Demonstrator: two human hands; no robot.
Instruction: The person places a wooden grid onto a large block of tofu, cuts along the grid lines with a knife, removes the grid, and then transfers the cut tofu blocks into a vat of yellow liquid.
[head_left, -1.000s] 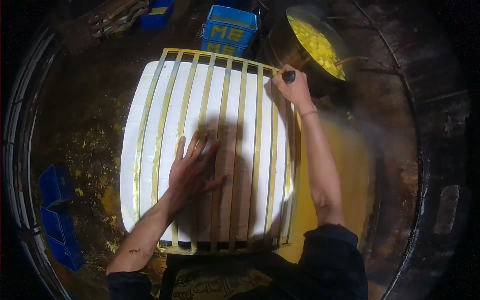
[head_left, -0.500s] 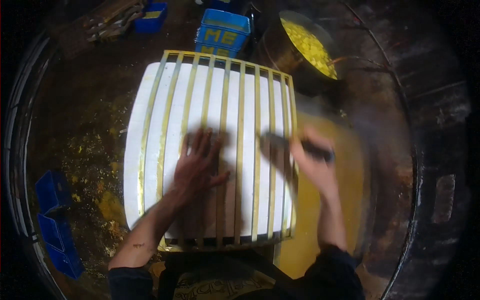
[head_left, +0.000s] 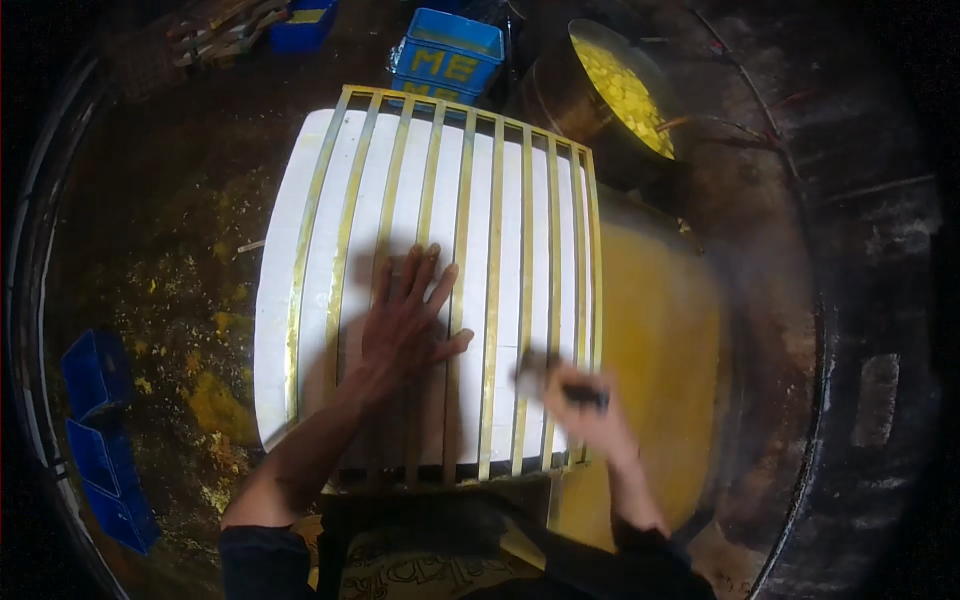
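Observation:
My left hand point(head_left: 400, 320) lies spread, fingers apart, on a yellow-stained frame of parallel slats point(head_left: 553, 230) over a large white slab point(head_left: 285, 250). My right hand point(head_left: 590, 425) is closed round the dark handle of a cutting tool point(head_left: 582, 394) at the lower right part of the frame; the tool's front end is blurred by motion, over the slats and the white slab between them. A shadow falls round my left hand and forearm.
Stacked light-blue crates point(head_left: 450, 35) and a large metal drum point(head_left: 545, 90) holding yellow pieces stand beyond the frame. Blue bins point(head_left: 105, 470) lie at left, another point(head_left: 305, 30) at upper left beside wooden pieces point(head_left: 225, 35). A yellowish, steamy surface point(head_left: 650, 330) spreads to the right.
My right hand has moved from the frame's far right corner down toward me along the slats with the tool, blurring. My left hand stays spread in much the same place.

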